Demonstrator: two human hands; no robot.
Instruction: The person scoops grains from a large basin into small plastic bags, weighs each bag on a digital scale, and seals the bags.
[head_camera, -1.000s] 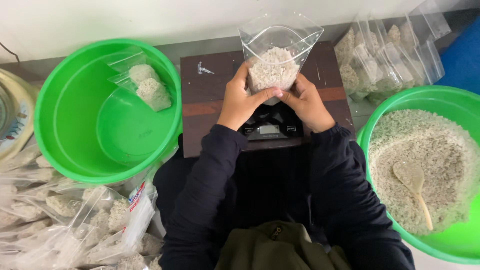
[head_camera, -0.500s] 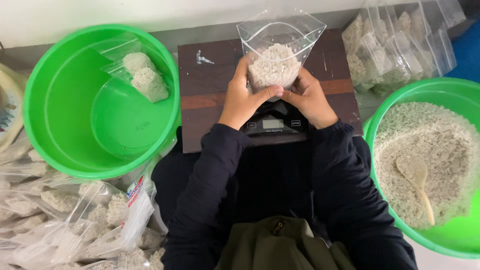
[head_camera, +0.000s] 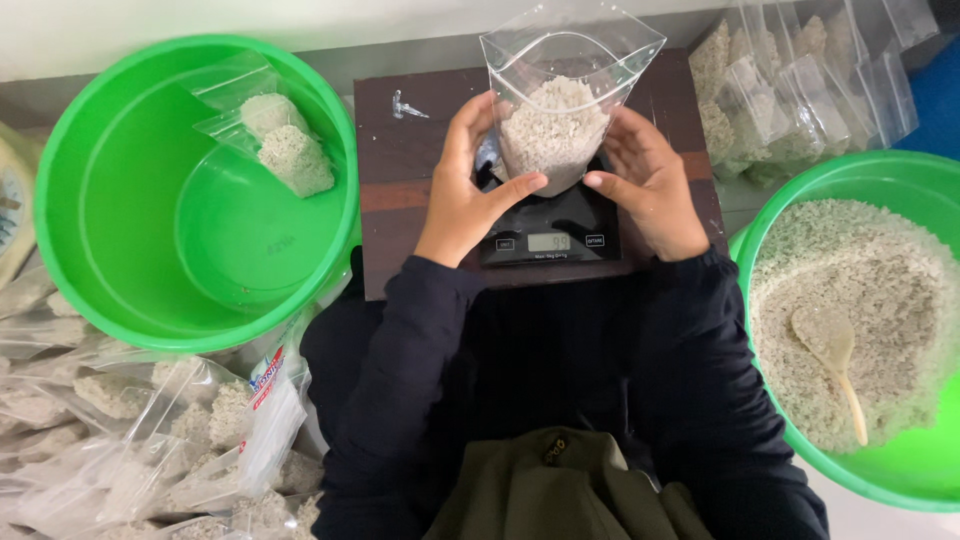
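Left hand (head_camera: 468, 185), right hand (head_camera: 648, 180) forward, fingers curled inward, thumbs nearly meeting.

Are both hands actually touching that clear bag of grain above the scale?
Touching. The head view shows the left hand and right hand pressed against either side of the clear bag, fingertips meeting its lower part above the black scale.

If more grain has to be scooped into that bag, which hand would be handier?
Probably the right hand: the spoon lies in the grain-filled basin on that side; the left hand can steady the bag.
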